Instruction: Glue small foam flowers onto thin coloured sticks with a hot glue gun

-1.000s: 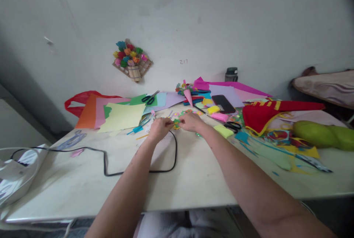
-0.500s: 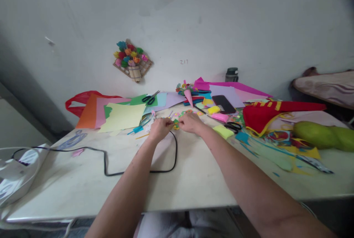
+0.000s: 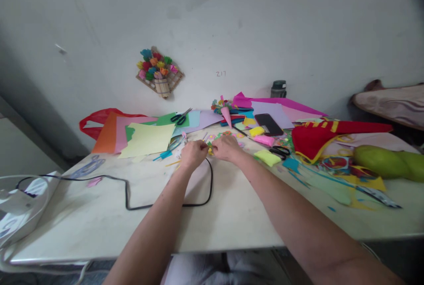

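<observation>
My left hand and my right hand are close together over the middle of the table. The fingers of both are pinched. Between the fingertips shows a small yellow and green paper piece, partly hidden by the fingers. Just behind the hands lie small paper flowers in pink, green and orange. Left of my left hand are blue paper strips and a thin yellow strip. A black cable loops on the table below the hands.
Coloured paper sheets and scissors lie at back left. A pink paper cone, phone, yellow clay pack, second scissors and red cloth are rightward. A power strip stands at far left.
My fingertips have drawn slightly closer together around the small paper piece. The view has shifted a little; the things on the table stay in place.
</observation>
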`<action>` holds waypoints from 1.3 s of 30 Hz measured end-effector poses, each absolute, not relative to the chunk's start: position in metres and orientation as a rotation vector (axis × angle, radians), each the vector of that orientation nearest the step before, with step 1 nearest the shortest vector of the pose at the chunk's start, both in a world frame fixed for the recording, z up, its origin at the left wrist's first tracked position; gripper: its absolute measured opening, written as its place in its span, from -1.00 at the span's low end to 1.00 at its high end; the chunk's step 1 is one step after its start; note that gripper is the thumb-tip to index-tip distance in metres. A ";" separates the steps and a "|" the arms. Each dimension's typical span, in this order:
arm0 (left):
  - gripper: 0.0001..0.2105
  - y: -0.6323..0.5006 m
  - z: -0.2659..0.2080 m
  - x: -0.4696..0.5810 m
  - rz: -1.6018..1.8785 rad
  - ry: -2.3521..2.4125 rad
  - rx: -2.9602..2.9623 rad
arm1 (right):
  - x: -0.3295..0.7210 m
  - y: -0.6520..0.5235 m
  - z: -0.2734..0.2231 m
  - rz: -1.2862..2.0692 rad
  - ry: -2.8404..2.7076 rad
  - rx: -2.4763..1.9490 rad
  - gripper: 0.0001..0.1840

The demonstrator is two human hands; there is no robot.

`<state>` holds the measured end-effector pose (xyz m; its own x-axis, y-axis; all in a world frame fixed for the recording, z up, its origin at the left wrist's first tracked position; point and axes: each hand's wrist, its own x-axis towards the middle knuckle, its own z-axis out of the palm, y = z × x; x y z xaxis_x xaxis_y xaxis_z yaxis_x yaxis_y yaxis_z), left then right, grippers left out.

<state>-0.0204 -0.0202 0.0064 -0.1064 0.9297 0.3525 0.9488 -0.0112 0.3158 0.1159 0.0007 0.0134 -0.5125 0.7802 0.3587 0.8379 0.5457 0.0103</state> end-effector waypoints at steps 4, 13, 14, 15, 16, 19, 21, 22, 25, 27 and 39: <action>-0.78 -0.024 0.008 -0.014 -0.762 -2.225 -1.987 | 0.112 -0.003 0.015 -0.248 -2.466 -1.352 -0.70; -0.81 -0.021 0.008 -0.009 -0.984 -2.458 -1.906 | 0.105 -0.013 0.021 -0.314 -2.491 -1.332 -0.67; -0.81 -0.019 0.007 -0.009 -1.025 -2.469 -1.915 | 0.105 -0.013 0.021 -0.331 -2.488 -1.317 -0.68; -0.81 -0.018 0.006 -0.010 -1.066 -2.469 -1.934 | 0.105 -0.013 0.020 -0.349 -2.484 -1.303 -0.68; -0.81 -0.016 0.004 -0.011 -1.107 -2.460 -1.961 | 0.106 -0.013 0.020 -0.362 -2.482 -1.290 -0.68; -0.81 -0.011 -0.002 -0.013 -1.236 -2.405 -2.067 | 0.108 -0.011 0.020 -0.367 -2.480 -1.290 -0.68; -0.83 -0.007 -0.006 -0.014 -1.312 -2.394 -2.152 | 0.109 -0.009 0.020 -0.350 -2.480 -1.313 -0.69; -0.84 -0.006 -0.008 -0.014 -1.342 -2.411 -2.204 | 0.110 -0.009 0.020 -0.341 -2.480 -1.321 -0.70; -0.86 -0.003 -0.012 -0.017 -1.420 -2.482 -2.279 | 0.111 -0.009 0.020 -0.339 -2.482 -1.299 -0.69; -0.85 -0.002 -0.013 -0.021 -1.510 -2.467 -2.250 | 0.112 -0.009 0.020 -0.353 -2.468 -1.274 -0.68; -0.68 -0.013 -0.004 -0.033 -2.423 -2.359 -2.201 | 0.121 0.009 0.011 -0.107 -2.085 -1.507 -0.63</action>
<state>-0.0333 -0.0126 -0.0038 -0.1427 0.9867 0.0772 0.0511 -0.0705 0.9962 0.1215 0.0086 0.0107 -0.2124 0.8514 0.4796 0.8960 0.3655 -0.2522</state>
